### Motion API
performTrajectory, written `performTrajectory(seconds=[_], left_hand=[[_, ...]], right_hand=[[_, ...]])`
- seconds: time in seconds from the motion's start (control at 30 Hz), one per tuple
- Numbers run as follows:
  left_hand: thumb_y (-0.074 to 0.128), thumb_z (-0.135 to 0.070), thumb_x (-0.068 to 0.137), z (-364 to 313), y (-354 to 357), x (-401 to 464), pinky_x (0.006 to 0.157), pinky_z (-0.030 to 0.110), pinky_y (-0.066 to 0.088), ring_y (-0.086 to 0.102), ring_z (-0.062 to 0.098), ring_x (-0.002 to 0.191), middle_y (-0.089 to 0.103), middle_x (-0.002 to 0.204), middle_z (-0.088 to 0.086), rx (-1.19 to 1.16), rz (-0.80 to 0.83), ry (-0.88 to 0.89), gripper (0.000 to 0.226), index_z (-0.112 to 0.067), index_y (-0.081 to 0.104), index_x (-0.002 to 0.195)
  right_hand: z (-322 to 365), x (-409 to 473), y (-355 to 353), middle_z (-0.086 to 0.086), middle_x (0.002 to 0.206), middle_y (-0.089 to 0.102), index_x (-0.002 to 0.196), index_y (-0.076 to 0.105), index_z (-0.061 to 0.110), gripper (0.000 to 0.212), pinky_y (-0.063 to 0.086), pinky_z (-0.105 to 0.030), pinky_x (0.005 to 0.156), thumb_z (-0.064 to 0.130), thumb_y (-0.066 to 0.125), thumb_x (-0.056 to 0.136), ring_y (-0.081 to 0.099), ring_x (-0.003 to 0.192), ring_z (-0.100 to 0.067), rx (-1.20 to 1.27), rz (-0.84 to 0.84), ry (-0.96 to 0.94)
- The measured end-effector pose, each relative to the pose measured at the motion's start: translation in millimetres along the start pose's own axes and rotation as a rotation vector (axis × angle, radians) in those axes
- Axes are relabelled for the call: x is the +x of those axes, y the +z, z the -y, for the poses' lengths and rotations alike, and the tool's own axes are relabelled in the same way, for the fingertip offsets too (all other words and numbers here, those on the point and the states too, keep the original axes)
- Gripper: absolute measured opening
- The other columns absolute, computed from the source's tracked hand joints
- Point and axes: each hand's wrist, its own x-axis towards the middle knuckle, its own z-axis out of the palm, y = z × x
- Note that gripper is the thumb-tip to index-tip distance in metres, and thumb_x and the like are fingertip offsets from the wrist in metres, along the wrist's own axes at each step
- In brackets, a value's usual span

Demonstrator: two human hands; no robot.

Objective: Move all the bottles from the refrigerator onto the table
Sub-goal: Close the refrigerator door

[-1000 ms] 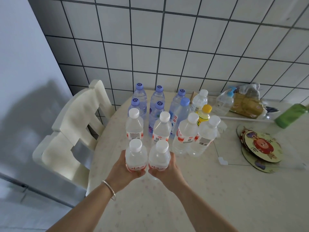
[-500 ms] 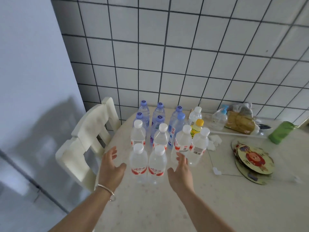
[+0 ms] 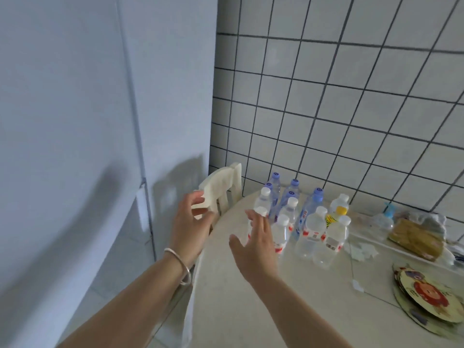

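Fingers of both left hand [image 3: 189, 226] and right hand [image 3: 253, 243] spread, empty, near bottles [image 3: 311, 227] on table [image 3: 288, 310]

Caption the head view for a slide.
Both bare hands, left and right, open above the round cream table beside upright clear plastic bottles.

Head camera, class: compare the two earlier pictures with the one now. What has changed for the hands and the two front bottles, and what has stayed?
The left hand and right hand let go of the two front bottles, which stand on the table, and drew back toward the left, open and empty. The view swung left too. The other bottles and the chair stayed put.
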Motion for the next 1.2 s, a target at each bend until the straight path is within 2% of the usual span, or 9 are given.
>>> performTrajectory(seconds=[0.23, 0.4, 0.53, 0.6, 0.7, 0.8, 0.97, 1.13, 1.2], left_hand=[[0.06, -0.008, 0.083, -53.3, -100.8, -60.7, 0.066, -0.001, 0.041, 0.06, -0.002, 0.091, 0.058, 0.113, -0.009, 0.037, -0.072, 0.123, 0.035, -0.023, 0.054, 0.114], [0.061, -0.017, 0.082, -75.3, -168.0, -90.0, 0.081, 0.016, 0.048, 0.058, -0.002, 0.097, 0.057, 0.11, -0.018, 0.247, -0.182, 0.303, 0.033, -0.033, 0.054, 0.11], [0.057, -0.026, 0.079, -77.1, -217.3, -101.6, 0.071, 0.026, 0.052, 0.056, 0.005, 0.088, 0.061, 0.098, -0.009, 0.494, -0.363, 0.609, 0.025, -0.024, 0.06, 0.104], [0.059, -0.026, 0.077, -73.7, -242.2, -100.2, 0.07, 0.024, 0.048, 0.052, 0.012, 0.088, 0.059, 0.094, -0.001, 0.573, -0.527, 0.706, 0.023, -0.023, 0.057, 0.1], [0.071, -0.025, 0.07, -65.8, -273.8, -92.1, 0.078, 0.025, 0.042, 0.046, 0.016, 0.093, 0.05, 0.097, 0.001, 0.486, -0.653, 0.674, 0.036, -0.021, 0.049, 0.098], [0.077, -0.034, 0.065, -55.6, -295.0, -79.9, 0.077, 0.03, 0.045, 0.049, 0.016, 0.093, 0.036, 0.1, -0.011, 0.358, -0.534, 0.495, 0.049, -0.02, 0.046, 0.1], [0.072, -0.042, 0.068, -34.5, -337.2, -61.5, 0.068, 0.033, 0.049, 0.053, 0.014, 0.086, 0.04, 0.097, -0.011, 0.341, -0.41, 0.425, 0.044, -0.024, 0.044, 0.097], [0.069, -0.039, 0.073, -10.0, -392.9, -32.2, 0.064, 0.014, 0.039, 0.052, 0.011, 0.081, 0.047, 0.099, -0.007, 0.274, -0.43, 0.391, 0.045, -0.015, 0.051, 0.106], [0.066, -0.04, 0.077, 1.8, -414.2, -18.9, 0.068, 0.021, 0.043, 0.051, 0.013, 0.082, 0.048, 0.099, -0.005, 0.252, -0.458, 0.361, 0.044, -0.012, 0.051, 0.108]], right_hand=[[97.2, -69.6, 38.2, 0.009, 0.122, 0.046, 0.129, 0.041, 0.021, 0.057, 0.037, -0.018, 0.091, 0.029, 0.065, 0.078, 0.046, 0.117, -0.009, 0.149, 0.228, -0.261], [163.8, -105.6, 69.7, 0.009, 0.119, 0.053, 0.127, 0.046, 0.021, 0.067, 0.042, -0.012, 0.087, 0.052, 0.041, 0.068, 0.052, 0.109, -0.006, 0.253, 0.331, -0.396], [201.7, -127.2, 97.0, -0.005, 0.123, 0.055, 0.123, 0.048, 0.015, 0.072, 0.049, -0.038, 0.095, 0.057, 0.031, 0.067, 0.054, 0.112, -0.019, 0.223, 0.402, -0.396], [216.3, -134.0, 108.5, 0.002, 0.119, 0.053, 0.121, 0.047, 0.022, 0.06, 0.051, -0.035, 0.09, 0.054, 0.043, 0.071, 0.054, 0.107, -0.01, 0.272, 0.376, -0.377], [231.5, -141.7, 120.6, 0.021, 0.123, 0.042, 0.124, 0.034, 0.043, 0.057, 0.047, -0.021, 0.092, 0.034, 0.067, 0.078, 0.045, 0.113, 0.008, 0.405, 0.267, -0.302], [240.9, -150.1, 138.9, 0.025, 0.126, 0.041, 0.12, 0.029, 0.053, 0.06, 0.047, -0.021, 0.095, 0.026, 0.068, 0.082, 0.041, 0.115, 0.013, 0.427, 0.142, -0.266], [269.2, -156.5, 179.8, 0.021, 0.126, 0.04, 0.123, 0.03, 0.05, 0.057, 0.047, -0.022, 0.094, 0.031, 0.065, 0.083, 0.041, 0.116, 0.011, 0.385, 0.042, -0.289], [304.9, -153.6, 229.7, 0.024, 0.123, 0.036, 0.126, 0.03, 0.043, 0.059, 0.047, -0.022, 0.094, 0.037, 0.067, 0.081, 0.043, 0.116, 0.002, 0.329, 0.064, -0.336], [318.2, -147.3, 250.7, 0.025, 0.122, 0.034, 0.129, 0.029, 0.041, 0.062, 0.046, -0.019, 0.094, 0.039, 0.068, 0.08, 0.043, 0.116, 0.002, 0.291, 0.084, -0.358]])
